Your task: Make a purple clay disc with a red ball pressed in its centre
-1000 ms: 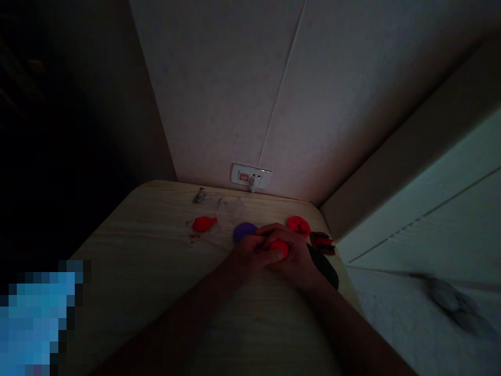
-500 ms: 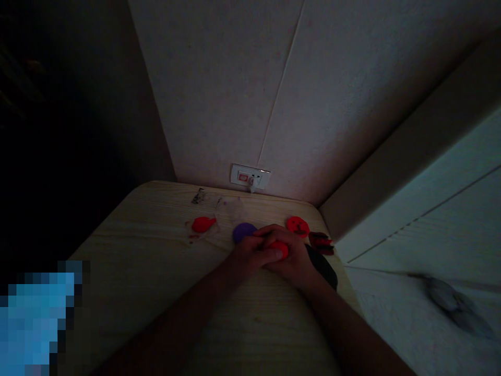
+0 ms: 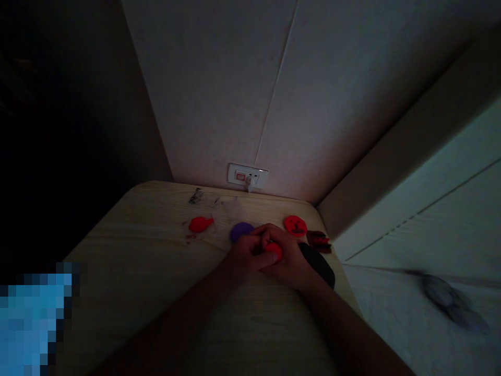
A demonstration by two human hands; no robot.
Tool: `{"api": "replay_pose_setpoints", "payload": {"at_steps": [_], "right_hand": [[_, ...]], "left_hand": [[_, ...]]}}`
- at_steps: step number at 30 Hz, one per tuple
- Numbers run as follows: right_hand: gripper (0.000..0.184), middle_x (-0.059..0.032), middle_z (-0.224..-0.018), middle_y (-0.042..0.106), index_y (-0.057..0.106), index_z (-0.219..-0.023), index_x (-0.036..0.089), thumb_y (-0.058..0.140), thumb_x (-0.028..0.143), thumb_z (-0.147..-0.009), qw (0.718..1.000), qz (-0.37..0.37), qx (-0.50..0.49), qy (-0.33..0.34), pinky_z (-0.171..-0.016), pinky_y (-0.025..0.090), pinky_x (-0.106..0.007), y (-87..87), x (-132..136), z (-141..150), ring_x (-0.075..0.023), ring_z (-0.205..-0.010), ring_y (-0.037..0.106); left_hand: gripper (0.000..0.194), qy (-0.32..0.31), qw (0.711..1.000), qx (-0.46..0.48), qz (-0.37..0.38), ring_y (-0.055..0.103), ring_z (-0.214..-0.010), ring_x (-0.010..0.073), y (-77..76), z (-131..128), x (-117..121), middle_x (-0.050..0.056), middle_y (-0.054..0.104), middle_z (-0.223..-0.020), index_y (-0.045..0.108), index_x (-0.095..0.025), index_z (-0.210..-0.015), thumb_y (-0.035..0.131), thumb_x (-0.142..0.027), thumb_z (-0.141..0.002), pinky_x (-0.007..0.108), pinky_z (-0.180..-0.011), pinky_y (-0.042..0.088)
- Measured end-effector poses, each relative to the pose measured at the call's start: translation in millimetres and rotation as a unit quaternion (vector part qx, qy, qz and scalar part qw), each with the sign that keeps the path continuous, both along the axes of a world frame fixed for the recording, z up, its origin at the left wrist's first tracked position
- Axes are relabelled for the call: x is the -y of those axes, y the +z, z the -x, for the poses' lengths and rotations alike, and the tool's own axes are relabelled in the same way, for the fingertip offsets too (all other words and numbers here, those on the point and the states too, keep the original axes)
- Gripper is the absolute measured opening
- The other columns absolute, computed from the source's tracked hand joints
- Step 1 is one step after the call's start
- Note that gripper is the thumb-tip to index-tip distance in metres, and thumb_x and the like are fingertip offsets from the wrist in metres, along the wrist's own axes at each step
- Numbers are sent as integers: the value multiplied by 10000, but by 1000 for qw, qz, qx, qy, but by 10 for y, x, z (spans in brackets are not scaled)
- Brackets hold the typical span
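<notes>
A lump of red modelling clay point(image 3: 274, 250) is held between my two hands above the wooden table. My left hand point(image 3: 248, 256) is closed against it, thumb pressed on its near side. Curled around the lump from the right is my right hand point(image 3: 288, 258), its fingers meeting the left ones. Just behind my left fingers lies a purple disc point(image 3: 241, 231), partly covered. Beyond my right hand is a flat red disc point(image 3: 295, 225) with dark marks like a face. A dark flat object point(image 3: 319, 263) shows partly behind my right wrist.
Another red clay piece point(image 3: 201, 224) lies on clear plastic at the left of the table point(image 3: 136, 240). Near the right edge sits a dark red piece with black strips point(image 3: 319, 241). Behind the table, a wall socket point(image 3: 247, 176) holds a plug. A pale cabinet side rises at right.
The view has shifted slightly, so everything sits a little further left. Both hands stay around the red clay, with small shifts of the fingers on it.
</notes>
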State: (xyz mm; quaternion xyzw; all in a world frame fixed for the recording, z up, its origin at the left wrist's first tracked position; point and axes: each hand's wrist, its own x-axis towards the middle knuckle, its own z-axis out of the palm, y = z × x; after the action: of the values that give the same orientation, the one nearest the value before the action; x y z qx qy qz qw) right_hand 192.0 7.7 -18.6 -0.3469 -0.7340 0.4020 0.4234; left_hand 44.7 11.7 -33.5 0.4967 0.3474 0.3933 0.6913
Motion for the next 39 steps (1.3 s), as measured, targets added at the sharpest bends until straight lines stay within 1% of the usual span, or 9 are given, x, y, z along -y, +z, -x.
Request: {"api": "replay_pose_setpoints", "payload": {"at_steps": [4, 7, 11, 16, 19, 23, 30, 34, 39], "right_hand": [[309, -63, -1097, 680, 576, -859, 229, 776, 99, -662, 1000, -21, 9, -14, -839, 532, -333, 15, -2, -5, -217, -977, 665], [359, -86, -1206, 661, 660, -968, 222, 820, 109, -667, 999, -12, 15, 26, -937, 526, -374, 64, 1, -28, -246, -1096, 663], [197, -81, -1219, 667, 693, -818, 211, 827, 134, -694, 998, 21, 6, 65, -909, 547, -363, 88, 19, -23, -244, -1070, 683], [175, -74, -1131, 697, 684, -740, 206, 803, 95, -674, 1000, -26, 12, 9, -860, 559, -350, 22, 24, -15, -233, -996, 703], [189, -82, -1158, 689, 732, -810, 214, 832, 124, -678, 999, -35, 19, 1, -915, 556, -371, 29, 15, -35, -246, -1053, 694], [362, -85, -1268, 652, 771, -987, 235, 899, 158, -657, 997, 7, 11, 69, -1017, 533, -402, 88, 5, -62, -270, -1184, 652], [341, -69, -1343, 633, 747, -898, 231, 950, 211, -625, 989, 44, -21, 137, -1058, 515, -413, 122, 17, -70, -275, -1247, 628], [289, -83, -1345, 633, 727, -817, 209, 943, 184, -625, 992, 46, 5, 116, -1047, 524, -411, 109, 48, -36, -275, -1235, 636], [228, -73, -1270, 660, 724, -770, 209, 888, 106, -651, 998, 3, 2, 56, -986, 555, -392, 82, 48, -20, -252, -1140, 668]], "left_hand": [[244, 18, 1000, 0, 20, 566, -632, 135, -10, -16, 4, 3, 661, -665, 709, -133, -721, 769, -368, -691, 253, -618, 406], [193, 14, 1000, 16, 22, 590, -641, 147, -38, -10, 4, 4, 674, -672, 721, -141, -739, 749, -325, -685, 262, -622, 436], [173, -2, 1000, 11, 16, 607, -653, 154, -45, 6, 2, 16, 697, -694, 741, -140, -734, 764, -293, -658, 256, -604, 445], [187, -8, 1000, 21, 3, 616, -653, 143, -36, -2, -4, 17, 703, -700, 750, -138, -751, 782, -304, -673, 246, -612, 449], [169, 0, 1000, 28, 4, 628, -669, 144, -59, -4, -5, 13, 707, -708, 756, -149, -770, 768, -309, -714, 247, -627, 464], [107, -3, 999, 30, -15, 654, -704, 163, -57, 14, 0, 13, 722, -734, 763, -171, -766, 732, -237, -687, 251, -610, 490], [127, -51, 999, 5, -15, 643, -662, 153, 30, 55, 14, -6, 724, -703, 756, -182, -750, 722, -194, -628, 241, -590, 504], [98, -69, 998, -9, -2, 633, -637, 149, 33, 65, 20, -10, 708, -664, 728, -184, -718, 739, -225, -630, 230, -562, 484], [125, -31, 999, -18, 15, 619, -652, 151, -14, 46, 20, 6, 687, -670, 727, -174, -702, 755, -294, -680, 243, -581, 469]]}}
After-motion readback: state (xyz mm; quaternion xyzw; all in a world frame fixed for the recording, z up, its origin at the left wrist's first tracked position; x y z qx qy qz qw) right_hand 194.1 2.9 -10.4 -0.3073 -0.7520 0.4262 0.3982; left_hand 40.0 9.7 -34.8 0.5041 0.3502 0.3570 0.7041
